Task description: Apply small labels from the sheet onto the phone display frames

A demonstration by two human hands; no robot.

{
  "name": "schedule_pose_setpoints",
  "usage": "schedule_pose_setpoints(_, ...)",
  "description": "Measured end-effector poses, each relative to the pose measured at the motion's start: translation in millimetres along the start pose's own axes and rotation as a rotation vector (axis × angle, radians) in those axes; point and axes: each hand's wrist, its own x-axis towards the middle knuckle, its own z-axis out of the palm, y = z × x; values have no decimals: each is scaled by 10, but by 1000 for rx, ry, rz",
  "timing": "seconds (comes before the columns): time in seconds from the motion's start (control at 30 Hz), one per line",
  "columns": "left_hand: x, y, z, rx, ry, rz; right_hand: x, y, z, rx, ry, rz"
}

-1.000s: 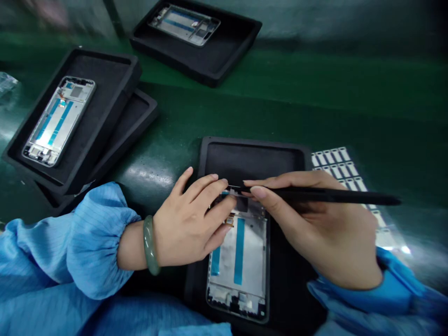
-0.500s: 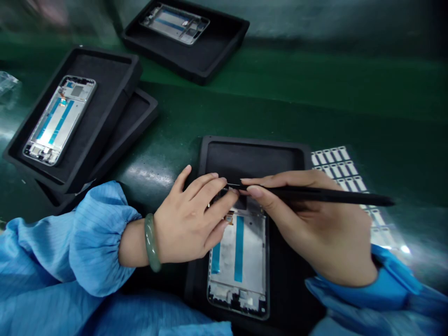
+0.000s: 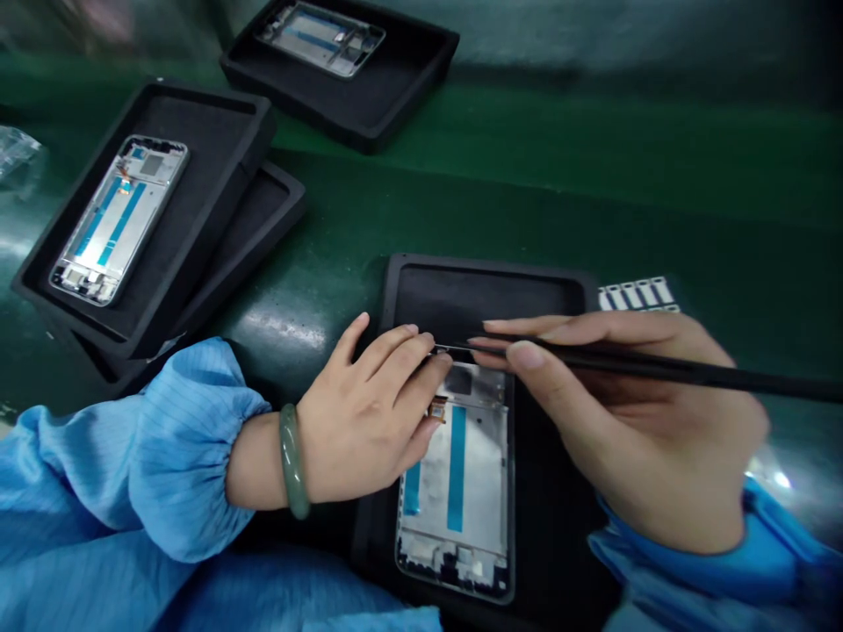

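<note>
A silver phone frame (image 3: 486,474) with blue strips lies in a black foam tray (image 3: 586,290). Across its upper left part rests my left hand (image 3: 372,408), palm down, fingers stretched out and slightly spread, a green bangle at the wrist. Those fingers cover the frame's upper left corner. My right hand (image 3: 632,421) pinches black tweezers (image 3: 645,364) between thumb and fingers. Their thin tips point left toward the frame's top edge, close to my left fingertips. Whether the tips hold or touch anything is too small to tell.
At the left, stacked black trays (image 3: 217,263) carry another phone frame (image 3: 118,224) on top. A further tray (image 3: 395,96) with a phone frame (image 3: 320,39) stands at the back. A sheet of white labels (image 3: 636,295) lies partly behind my right hand. Clear plastic (image 3: 17,149) is at the far left.
My right hand has moved right with the tweezers, whose tips have drawn back from my left fingertips. It now covers more of the label sheet. My left hand stays on the frame.
</note>
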Motion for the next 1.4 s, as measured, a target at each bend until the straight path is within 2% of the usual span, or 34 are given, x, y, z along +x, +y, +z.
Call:
schedule_pose_setpoints(0.17, -5, -7, 7, 1, 2, 1, -19, 9, 12, -18, -103, 31)
schedule_pose_setpoints(0.47, -8, -14, 13, -7, 1, 4, -32, 38, 25, -143, -94, -28)
schedule_pose_setpoints(0.77, -10, -19, 10, -9, 3, 8, -39, 44, 24, -120, -85, -3)
schedule_pose_setpoints(1.1, -5, -17, 8, -10, 4, 10, -42, 33, 36, -301, -90, -194)
schedule_pose_setpoints(1.2, -6, -17, 10, -2, 10, 9, -26, 12, 50, -282, -76, -149)
schedule_pose_setpoints(1.4, -9, -14, 6, 1, 0, 8, 3, 2, 50, -103, 0, 97)
